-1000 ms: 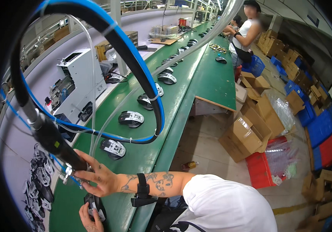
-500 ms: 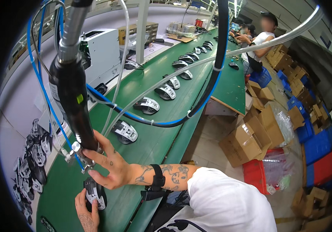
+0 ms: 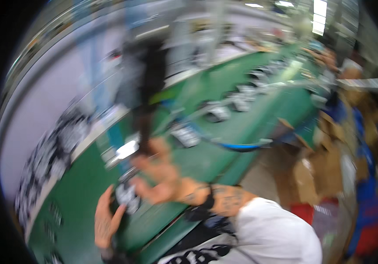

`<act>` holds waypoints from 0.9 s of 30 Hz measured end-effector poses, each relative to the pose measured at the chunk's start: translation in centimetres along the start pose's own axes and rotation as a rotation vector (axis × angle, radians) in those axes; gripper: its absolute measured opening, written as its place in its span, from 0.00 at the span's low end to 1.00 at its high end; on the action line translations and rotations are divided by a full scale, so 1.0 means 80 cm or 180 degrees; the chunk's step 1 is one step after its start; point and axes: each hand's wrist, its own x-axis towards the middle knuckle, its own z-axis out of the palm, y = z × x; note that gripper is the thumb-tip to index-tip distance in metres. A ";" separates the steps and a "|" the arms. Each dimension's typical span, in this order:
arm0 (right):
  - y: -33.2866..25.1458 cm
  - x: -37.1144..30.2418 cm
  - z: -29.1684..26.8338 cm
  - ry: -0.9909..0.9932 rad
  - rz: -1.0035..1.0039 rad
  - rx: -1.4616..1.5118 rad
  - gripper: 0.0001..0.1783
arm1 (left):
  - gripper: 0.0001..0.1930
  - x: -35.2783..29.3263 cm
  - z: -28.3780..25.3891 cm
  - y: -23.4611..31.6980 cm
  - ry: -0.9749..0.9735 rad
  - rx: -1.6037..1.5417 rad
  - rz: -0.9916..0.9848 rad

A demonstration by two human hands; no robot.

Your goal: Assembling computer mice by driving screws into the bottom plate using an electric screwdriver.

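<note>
Head view, blurred by motion. The left hand (image 3: 105,222) has its thumb and fingers around the near side of a black-and-silver mouse (image 3: 128,199), located on the green surface (image 3: 81,207). The right hand (image 3: 160,178), fingers partly spread, is at the lower end of a black tool (image 3: 149,83); whether they grip it cannot be told. Other mice (image 3: 216,112) line the surface beyond.

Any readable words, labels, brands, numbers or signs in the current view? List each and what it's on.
None readable; the view is motion-blurred.
Mouse at the left hand: too blurred.
Black tool at the right hand: yellow-green patch, nothing legible.
Dark markings on the clothing: can't tell if lettering.
Cardboard boxes: too blurred.
</note>
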 end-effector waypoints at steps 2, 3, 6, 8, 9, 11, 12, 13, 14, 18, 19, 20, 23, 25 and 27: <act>0.006 -0.006 -0.014 -0.0306 -0.0078 -0.0491 0.26 | 0.28 0.000 -0.023 0.001 0.0001 0.0812 0.0572; 0.017 -0.031 -0.023 -0.0375 -0.0163 -0.1329 0.26 | 0.30 -0.003 -0.030 -0.006 -0.0087 0.0780 0.0450; 0.014 0.011 -0.048 -0.0168 0.0348 -0.0330 0.37 | 0.32 -0.036 -0.090 -0.047 -0.0008 0.1089 -0.0068; 0.007 0.011 -0.032 0.0011 0.0603 0.0549 0.35 | 0.34 -0.085 -0.139 -0.102 0.0015 0.1030 -0.0725; 0.005 0.013 -0.031 0.0031 0.0645 0.0515 0.35 | 0.35 -0.108 -0.171 -0.126 0.0084 0.1006 -0.0985; 0.001 0.011 -0.018 0.0068 0.0668 0.0593 0.36 | 0.36 -0.166 -0.240 -0.166 0.0166 0.1448 -0.1971; -0.005 0.009 -0.015 0.0103 0.0652 0.0576 0.36 | 0.36 -0.184 -0.277 -0.199 0.0551 0.1733 -0.2270; -0.003 0.011 -0.015 0.0095 0.0635 0.0533 0.36 | 0.36 -0.209 -0.301 -0.230 0.0956 0.1996 -0.2597; -0.001 0.012 -0.018 0.0092 0.0628 0.0473 0.36 | 0.37 -0.238 -0.313 -0.257 0.1277 0.2306 -0.2575; 0.006 0.010 -0.020 0.0032 0.0560 0.0338 0.36 | 0.41 -0.330 -0.305 -0.347 0.2036 0.1483 -0.2787; 0.007 0.008 -0.021 -0.0068 0.0476 0.0224 0.36 | 0.41 -0.326 -0.282 -0.350 0.2361 0.0665 -0.2560; 0.011 0.007 -0.022 -0.0147 0.0364 0.0106 0.36 | 0.40 -0.309 -0.265 -0.345 0.2416 0.1035 -0.2595; 0.012 -0.005 -0.030 -0.0303 0.0458 0.0021 0.36 | 0.39 -0.263 -0.249 -0.327 0.2539 0.1789 -0.2643; 0.008 -0.013 -0.024 -0.0234 0.0409 0.0054 0.36 | 0.41 -0.248 -0.250 -0.330 0.2679 0.1906 -0.2668; 0.005 -0.011 -0.028 -0.0194 0.0379 0.0002 0.36 | 0.42 -0.202 -0.253 -0.315 0.3477 0.1551 -0.2630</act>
